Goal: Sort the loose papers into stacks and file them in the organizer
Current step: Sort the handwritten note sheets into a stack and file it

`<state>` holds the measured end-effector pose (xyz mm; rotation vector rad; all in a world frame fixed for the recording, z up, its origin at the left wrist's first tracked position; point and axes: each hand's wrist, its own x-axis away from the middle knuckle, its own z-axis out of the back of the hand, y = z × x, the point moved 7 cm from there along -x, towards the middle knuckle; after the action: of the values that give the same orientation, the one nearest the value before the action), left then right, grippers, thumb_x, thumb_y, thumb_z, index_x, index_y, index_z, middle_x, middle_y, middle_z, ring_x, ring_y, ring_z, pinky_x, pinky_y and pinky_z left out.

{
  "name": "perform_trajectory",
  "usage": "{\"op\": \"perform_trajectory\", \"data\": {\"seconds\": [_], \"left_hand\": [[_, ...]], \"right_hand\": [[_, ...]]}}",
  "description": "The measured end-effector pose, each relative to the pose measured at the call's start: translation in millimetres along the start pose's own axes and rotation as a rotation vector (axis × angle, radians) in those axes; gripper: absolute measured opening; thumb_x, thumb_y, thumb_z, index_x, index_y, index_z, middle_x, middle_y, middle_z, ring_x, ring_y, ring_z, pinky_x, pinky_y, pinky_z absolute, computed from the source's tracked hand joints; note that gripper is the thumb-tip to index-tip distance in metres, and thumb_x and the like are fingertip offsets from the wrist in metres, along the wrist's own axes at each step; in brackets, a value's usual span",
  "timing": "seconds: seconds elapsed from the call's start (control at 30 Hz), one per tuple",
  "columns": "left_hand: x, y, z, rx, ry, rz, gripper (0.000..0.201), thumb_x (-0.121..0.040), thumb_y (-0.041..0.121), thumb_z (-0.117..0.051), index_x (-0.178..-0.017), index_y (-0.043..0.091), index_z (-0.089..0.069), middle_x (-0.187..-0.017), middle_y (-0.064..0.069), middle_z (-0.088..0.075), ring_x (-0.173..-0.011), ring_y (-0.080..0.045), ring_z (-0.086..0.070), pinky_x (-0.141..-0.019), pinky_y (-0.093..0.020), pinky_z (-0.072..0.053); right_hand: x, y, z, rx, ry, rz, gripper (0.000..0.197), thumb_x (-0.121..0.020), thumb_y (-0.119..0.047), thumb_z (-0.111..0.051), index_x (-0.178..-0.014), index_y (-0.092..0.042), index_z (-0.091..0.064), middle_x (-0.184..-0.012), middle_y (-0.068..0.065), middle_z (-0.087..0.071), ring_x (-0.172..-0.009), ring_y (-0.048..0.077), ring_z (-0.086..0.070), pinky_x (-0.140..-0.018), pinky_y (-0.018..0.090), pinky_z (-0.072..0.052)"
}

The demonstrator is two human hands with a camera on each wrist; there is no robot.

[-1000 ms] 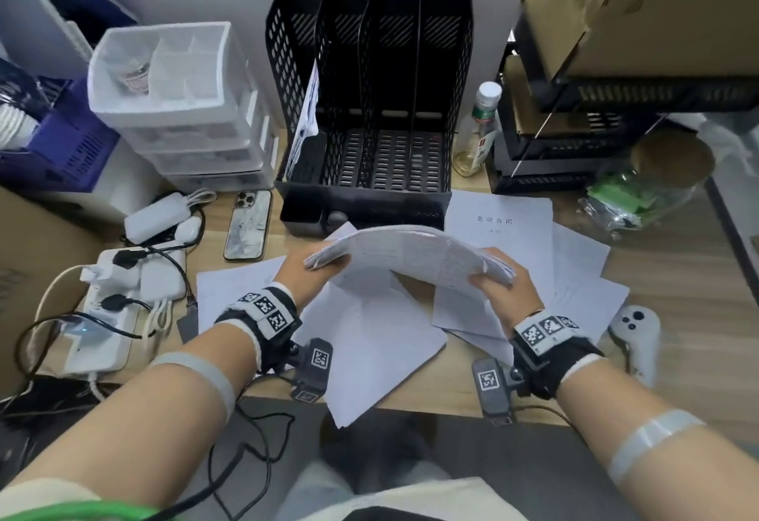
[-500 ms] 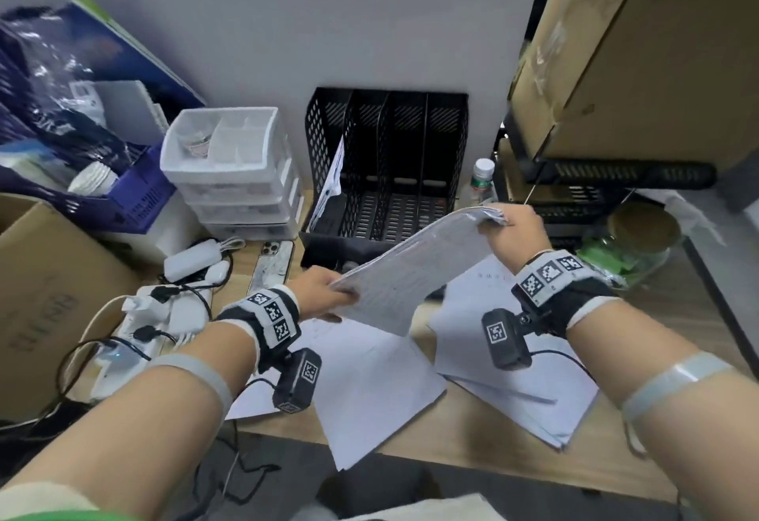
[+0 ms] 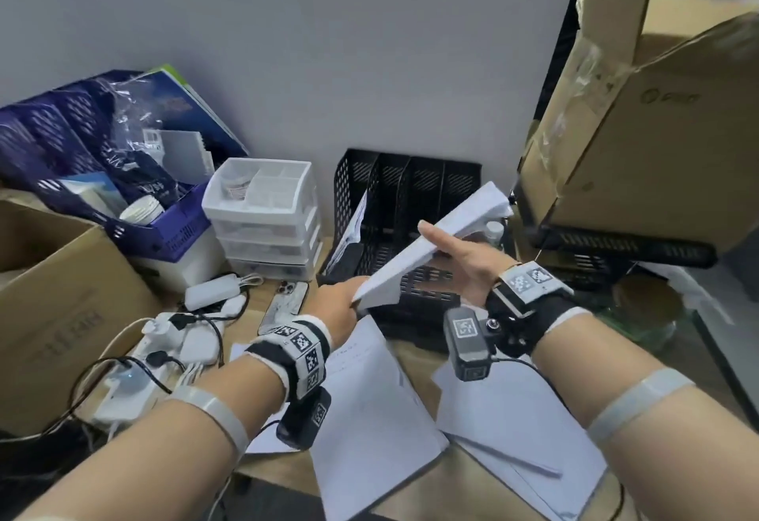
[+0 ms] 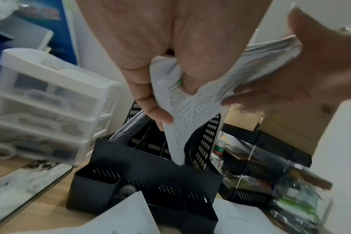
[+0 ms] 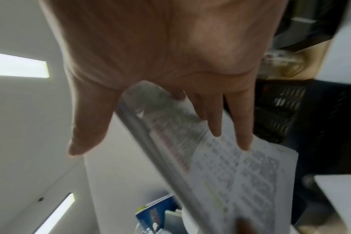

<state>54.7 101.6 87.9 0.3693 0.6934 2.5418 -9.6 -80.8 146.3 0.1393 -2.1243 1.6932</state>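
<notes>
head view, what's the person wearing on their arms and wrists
Bare forearms, each with a pale grey band below the elbow. Each wrist has a black strap with white edging carrying white blocks printed with black square marker codes. A small black camera, also tagged with a marker, hangs under each wrist, a thin black cable trailing from the right one.

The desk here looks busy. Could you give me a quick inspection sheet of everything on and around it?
Surface: wooden desk, partly covered by loose sheets.
Job's things: paper stack held tilted in front of the black organizer; its leftmost slot already holds papers.
Clutter: white drawer unit, phone, small bottle.
Hands: left hand grips the stack's lower corner; right hand holds its upper part.
Cables: power strip with tangled leads.
Surroundings: grey wall, cardboard boxes, blue basket.
</notes>
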Motion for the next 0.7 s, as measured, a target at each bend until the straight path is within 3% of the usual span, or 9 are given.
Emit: {"op": "perform_trajectory", "data": {"seconds": [0.07, 0.17, 0.23, 0.33, 0.43, 0.57, 0.7], "left_hand": [[1.7, 4.9, 2.0, -0.027, 0.033, -0.024, 0.056, -0.092, 0.002, -0.046, -0.137, 0.034, -0.054, -0.106, -0.009, -0.072, -0.093, -0.035, -0.066, -0.084, -0.040, -0.057], [-5.9, 4.3, 3.3, 0.032, 0.093, -0.034, 0.051, -0.089, -0.002, -0.045, -0.131, 0.026, -0.053, -0.103, -0.008, -0.071, -0.091, -0.033, -0.065, -0.084, -0.043, -0.056], [-17.6, 2.0, -0.8, 0.045, 0.105, -0.025, 0.052, -0.088, -0.003, -0.048, -0.134, 0.021, -0.049, -0.112, -0.011, -0.068, -0.103, -0.034, -0.064, -0.092, -0.042, -0.053], [-35.0, -7.3, -5.6, 0.081, 0.136, 0.021, 0.070, -0.083, -0.003, -0.065, -0.143, 0.021, -0.035, -0.121, -0.009, -0.061, -0.113, -0.030, -0.061, -0.093, -0.032, -0.046], [-49.3, -13.5, -14.4, 0.150, 0.068, 0.054, 0.093, -0.081, -0.006, -0.062, -0.155, 0.026, -0.016, -0.138, -0.011, -0.050, -0.123, -0.031, -0.054, -0.101, -0.037, -0.044], [-83.2, -23.9, -24.7, 0.247, -0.031, 0.032, 0.099, -0.078, -0.010, -0.056, -0.156, 0.030, -0.011, -0.142, -0.017, -0.043, -0.126, -0.036, -0.051, -0.108, -0.044, -0.045], [-113.2, -33.7, -34.1, 0.284, -0.118, 0.023, 0.100, -0.078, -0.010, -0.055, -0.158, 0.029, -0.008, -0.151, -0.013, -0.035, -0.134, -0.033, -0.045, -0.114, -0.042, -0.039]], "right_hand": [[-3.2, -14.7, -8.4, -0.021, 0.036, 0.053, 0.072, -0.055, -0.042, -0.090, -0.110, -0.007, -0.060, -0.105, 0.011, -0.068, -0.110, 0.030, -0.062, -0.085, 0.053, -0.056], [-17.6, -34.1, -5.7, 0.022, 0.216, 0.072, 0.032, -0.086, -0.009, -0.068, -0.112, 0.004, -0.056, -0.106, 0.017, -0.065, -0.103, 0.033, -0.065, -0.078, 0.045, -0.059], [-28.0, -41.5, -4.2, 0.072, 0.282, 0.066, 0.028, -0.090, 0.001, -0.057, -0.118, 0.005, -0.051, -0.110, 0.018, -0.063, -0.102, 0.034, -0.065, -0.078, 0.044, -0.058], [-50.1, -51.6, -12.1, 0.113, 0.275, 0.059, 0.030, -0.089, 0.004, -0.056, -0.119, 0.003, -0.053, -0.108, 0.017, -0.064, -0.098, 0.033, -0.065, -0.086, 0.048, -0.056], [-67.4, -63.6, -20.4, 0.164, 0.283, 0.049, 0.029, -0.088, 0.005, -0.058, -0.118, 0.003, -0.055, -0.108, 0.018, -0.065, -0.099, 0.034, -0.065, -0.088, 0.050, -0.055], [-99.9, -70.5, -27.0, 0.218, 0.336, -0.004, 0.035, -0.088, 0.004, -0.059, -0.123, 0.004, -0.052, -0.116, 0.021, -0.065, -0.105, 0.037, -0.065, -0.091, 0.055, -0.053], [-127.4, -72.1, -25.7, 0.248, 0.385, -0.060, 0.037, -0.088, 0.002, -0.061, -0.124, 0.004, -0.052, -0.118, 0.022, -0.064, -0.105, 0.036, -0.065, -0.090, 0.054, -0.053]]}}
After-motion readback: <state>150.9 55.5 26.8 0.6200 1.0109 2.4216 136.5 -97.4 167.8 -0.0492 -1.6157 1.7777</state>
